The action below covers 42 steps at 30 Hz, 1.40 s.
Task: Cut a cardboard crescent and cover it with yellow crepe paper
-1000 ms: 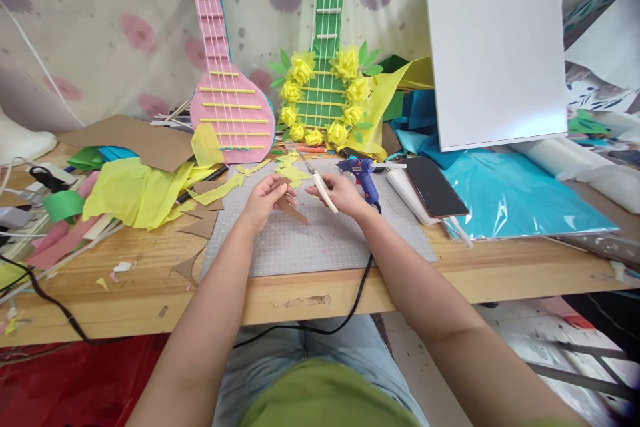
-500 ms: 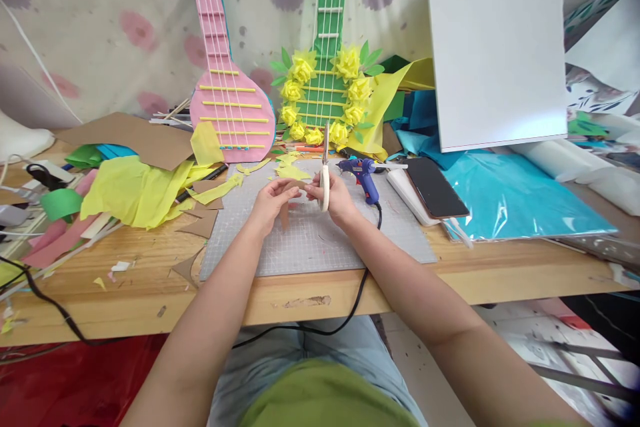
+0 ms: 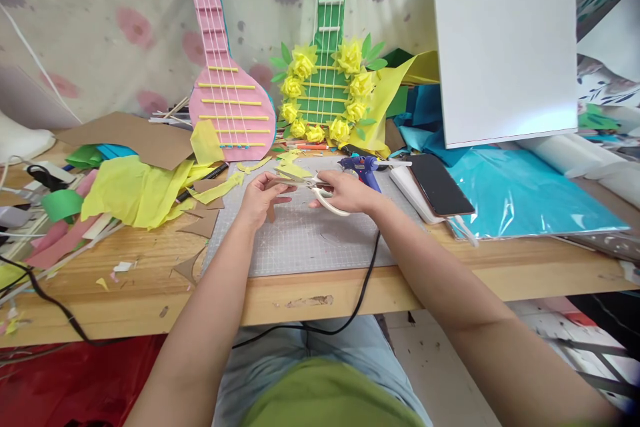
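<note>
My left hand pinches a small piece of brown cardboard over the grey cutting mat. My right hand grips white-handled scissors, their blades lying level and pointing left toward the cardboard piece. Both hands hover above the middle of the mat, close together.
A blue glue gun and a black phone lie right of my hands; its black cord drops over the table's front edge. Yellow paper, cardboard scraps, a pink paper guitar, a green flowered one and blue sheets surround the mat.
The scissors swung from pointing up to lying level, blades toward the left. My left hand turned the cardboard piece and brought it to the blades.
</note>
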Motion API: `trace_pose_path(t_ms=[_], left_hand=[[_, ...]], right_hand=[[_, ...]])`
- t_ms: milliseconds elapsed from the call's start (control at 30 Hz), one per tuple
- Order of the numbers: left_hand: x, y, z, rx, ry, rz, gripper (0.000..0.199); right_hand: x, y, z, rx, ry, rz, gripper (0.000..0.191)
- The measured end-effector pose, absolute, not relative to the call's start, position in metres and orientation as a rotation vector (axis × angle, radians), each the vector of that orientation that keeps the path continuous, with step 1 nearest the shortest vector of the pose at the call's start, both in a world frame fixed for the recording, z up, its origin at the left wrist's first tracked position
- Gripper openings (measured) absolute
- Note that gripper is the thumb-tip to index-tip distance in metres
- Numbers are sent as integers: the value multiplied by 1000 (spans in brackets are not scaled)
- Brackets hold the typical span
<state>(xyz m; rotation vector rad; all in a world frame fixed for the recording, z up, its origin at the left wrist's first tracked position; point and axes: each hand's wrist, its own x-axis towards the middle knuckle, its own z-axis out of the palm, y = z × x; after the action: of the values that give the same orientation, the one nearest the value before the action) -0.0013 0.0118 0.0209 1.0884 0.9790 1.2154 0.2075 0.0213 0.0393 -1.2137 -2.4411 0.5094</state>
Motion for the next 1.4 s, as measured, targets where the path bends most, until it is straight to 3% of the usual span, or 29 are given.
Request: trace_pose_path(t_ms=[600,1400], left_hand=[[3,10,25,1262,1011,1251,35],[2,9,25,1273,987,1236,37]], right_hand=[[211,2,33,-1354,-2403,317,36],[210,-1,33,-1384,-2359,379,40]])
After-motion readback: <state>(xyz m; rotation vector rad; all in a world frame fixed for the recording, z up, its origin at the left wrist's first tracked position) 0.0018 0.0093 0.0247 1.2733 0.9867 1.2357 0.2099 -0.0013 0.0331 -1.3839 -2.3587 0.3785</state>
